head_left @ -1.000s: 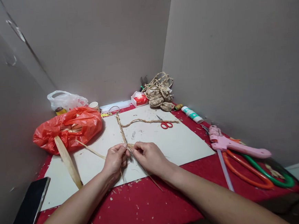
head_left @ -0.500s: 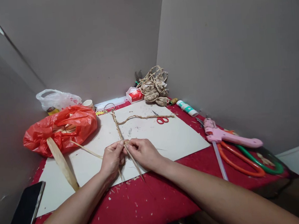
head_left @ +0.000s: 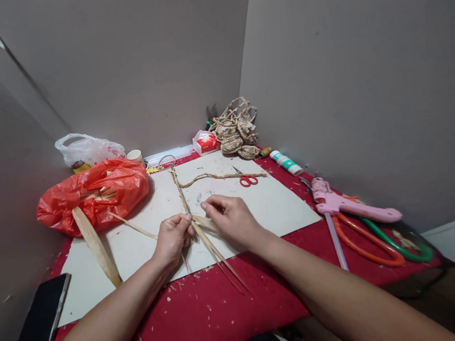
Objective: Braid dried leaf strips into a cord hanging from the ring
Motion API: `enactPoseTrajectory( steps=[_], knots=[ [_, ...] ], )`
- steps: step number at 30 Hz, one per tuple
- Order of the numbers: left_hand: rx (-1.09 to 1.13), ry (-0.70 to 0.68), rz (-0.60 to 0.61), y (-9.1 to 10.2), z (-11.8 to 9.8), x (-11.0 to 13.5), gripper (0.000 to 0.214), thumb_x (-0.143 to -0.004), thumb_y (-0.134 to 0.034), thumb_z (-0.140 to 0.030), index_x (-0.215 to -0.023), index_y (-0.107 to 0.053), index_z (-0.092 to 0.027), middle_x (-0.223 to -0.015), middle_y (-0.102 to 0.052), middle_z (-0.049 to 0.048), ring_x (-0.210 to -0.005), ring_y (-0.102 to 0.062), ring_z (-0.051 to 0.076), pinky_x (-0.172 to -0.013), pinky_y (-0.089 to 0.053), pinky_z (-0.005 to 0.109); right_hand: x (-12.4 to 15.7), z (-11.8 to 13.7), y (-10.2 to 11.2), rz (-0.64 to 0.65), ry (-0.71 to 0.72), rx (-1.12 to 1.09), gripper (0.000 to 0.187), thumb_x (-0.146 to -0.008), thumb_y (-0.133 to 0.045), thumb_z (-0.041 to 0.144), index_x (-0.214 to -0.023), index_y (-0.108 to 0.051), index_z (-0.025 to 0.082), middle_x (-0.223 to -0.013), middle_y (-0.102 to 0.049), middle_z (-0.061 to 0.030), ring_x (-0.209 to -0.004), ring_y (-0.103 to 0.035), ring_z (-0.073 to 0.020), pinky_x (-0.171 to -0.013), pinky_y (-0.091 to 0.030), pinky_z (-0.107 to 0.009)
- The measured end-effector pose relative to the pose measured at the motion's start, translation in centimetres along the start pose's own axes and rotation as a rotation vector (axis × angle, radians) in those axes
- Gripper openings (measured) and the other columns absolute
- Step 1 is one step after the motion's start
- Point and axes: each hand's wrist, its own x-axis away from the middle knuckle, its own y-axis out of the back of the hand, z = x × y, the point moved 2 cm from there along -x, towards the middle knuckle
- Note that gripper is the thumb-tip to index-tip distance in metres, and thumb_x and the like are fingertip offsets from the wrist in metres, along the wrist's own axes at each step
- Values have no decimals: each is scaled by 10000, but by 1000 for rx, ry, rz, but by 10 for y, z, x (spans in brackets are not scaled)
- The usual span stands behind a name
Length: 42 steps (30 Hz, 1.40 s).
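My left hand point(head_left: 173, 235) is closed, thumb and fingers pinching the lower end of a braided straw cord point(head_left: 182, 197). From that pinch, loose straw strands point(head_left: 213, 248) fan out toward the table's front edge. My right hand point(head_left: 233, 220), also closed, is a little to the right with a pale flat straw strip point(head_left: 204, 222) running from the braid into it; its lower fingers are partly hidden. At its far end the braid meets a metal ring point(head_left: 167, 162). A second twisted cord point(head_left: 220, 177) branches off to the right, passing by red-handled scissors point(head_left: 247, 180).
A white sheet point(head_left: 285, 208) covers part of the red cloth point(head_left: 223, 318). To the left are a red plastic bag point(head_left: 95, 196) of straw and a phone point(head_left: 38, 324). Coiled cords point(head_left: 234, 130) lie at the back; a pink glue gun point(head_left: 340, 206) is at right.
My right hand has moved away from the left, to the right and slightly up, and the straw strip now stretches between them. The loose strands have spread to the right. My left hand keeps its pinch.
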Motion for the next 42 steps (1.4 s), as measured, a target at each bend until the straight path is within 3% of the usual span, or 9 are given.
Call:
enactPoseTrajectory(
  steps=[2,5,8,12,17,25,32,39,42],
  knots=[
    [-9,5,10,1,0,0,375,-752,-609,-442,-571,-488,-137,-384,-366,-68,-314,-223,17,-358,-137,182,-2,-2,3,-22,-8,-37,207,-811,-532,275,-932,-645,150,-835,-665,-53,-724,-575,-138,-682,-419,-244],
    [-13,18,28,2,0,-1,347,-755,-610,-423,-594,-506,-134,-408,-395,-62,-319,-240,18,-358,-143,182,-5,-4,-6,176,-34,-67,383,-797,-552,267,-1152,-568,127,-943,-670,-84,-792,-602,-154,-718,-438,-257],
    [-14,20,41,3,-1,-2,342,-755,-608,-420,-597,-513,-132,-411,-394,-61,-321,-245,19,-358,-140,182,-9,2,-14,373,7,30,288,-848,-459,220,-1062,-619,114,-885,-682,-89,-777,-606,-157,-708,-423,-249],
    [-34,12,21,4,-1,-2,356,-751,-609,-423,-569,-508,-133,-381,-376,-60,-318,-240,21,-359,-130,184,-13,13,-13,479,43,323,294,-888,-385,214,-829,-663,139,-840,-686,-104,-769,-609,-173,-682,-382,-248],
    [-28,-3,0,2,1,-1,361,-750,-610,-421,-557,-525,-128,-369,-356,-59,-324,-228,23,-363,-124,191,-7,14,-11,449,-1,564,324,-918,-347,311,-890,-633,160,-832,-682,-110,-734,-609,-191,-619,-333,-263],
    [-5,-7,15,-2,-3,2,288,-733,-636,-385,-647,-593,-114,-401,-350,-67,-348,-228,27,-368,-145,194,-6,8,-10,463,-7,327,328,-902,-349,245,-758,-629,152,-763,-670,-70,-647,-550,-127,-577,-306,-222],
    [-36,-33,-8,-1,-1,2,293,-717,-651,-407,-683,-595,-122,-439,-375,-69,-368,-234,22,-379,-146,190,3,16,-6,389,-8,501,354,-907,-366,339,-803,-665,181,-747,-682,-80,-614,-558,-159,-560,-281,-257],
    [7,6,0,-3,-1,2,328,-709,-651,-440,-757,-597,-120,-422,-316,-89,-366,-214,26,-373,-142,186,7,16,-13,414,4,511,323,-891,-374,251,-758,-660,186,-736,-689,-74,-615,-584,-163,-552,-299,-259],
    [63,29,34,-5,-3,3,347,-726,-627,-459,-784,-598,-119,-415,-273,-100,-357,-185,27,-368,-128,188,8,17,-17,411,16,576,302,-888,-368,245,-821,-655,180,-759,-694,-94,-639,-609,-187,-561,-307,-272]
  ],
)
